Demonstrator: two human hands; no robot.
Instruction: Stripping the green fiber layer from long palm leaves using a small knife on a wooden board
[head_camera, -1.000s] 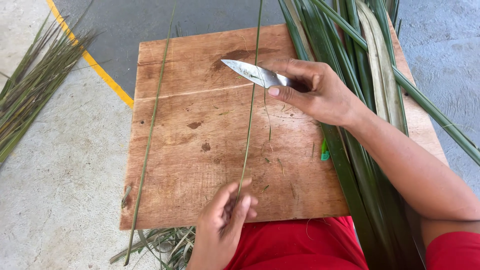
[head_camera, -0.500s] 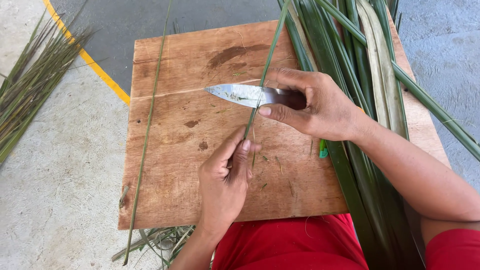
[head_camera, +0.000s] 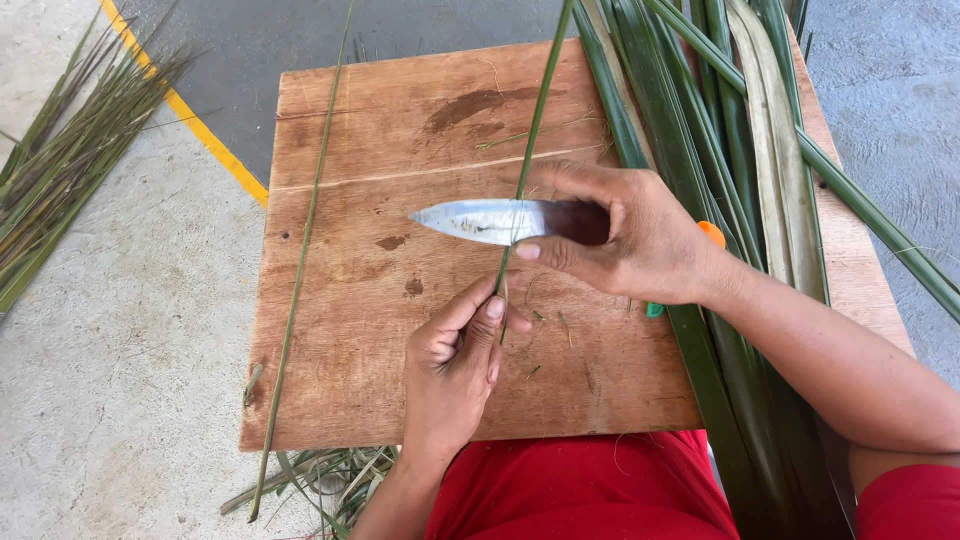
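One wooden board (head_camera: 400, 330), made of two rough planks with dark stains and a seam across it, rests in front of a person in red clothing (head_camera: 590, 490). Two hands work over it. The right hand (head_camera: 630, 240) is closed around the dark handle of one knife (head_camera: 480, 220), thumb and forefinger reaching forward along the broad, pointed, dull-grey blade, which lies flat and points left. The left hand (head_camera: 455, 365) pinches the lower end of one thin green leaf strip (head_camera: 535, 130) between thumb and forefinger, the other fingers curled in; the strip runs up the board from that pinch, crosses the blade and goes out of view at the top edge. A second slim strip (head_camera: 300, 270) lies alone along the board's left side, hanging past its near edge. A sheaf of long, flat, glossy palm leaves (head_camera: 720, 150) covers the right side of the board. One more heap of thin strips (head_camera: 60, 170) lies on the concrete floor (head_camera: 130, 380) beside a yellow painted line (head_camera: 200, 130), and scraps (head_camera: 320, 480) lie under the board's near edge.
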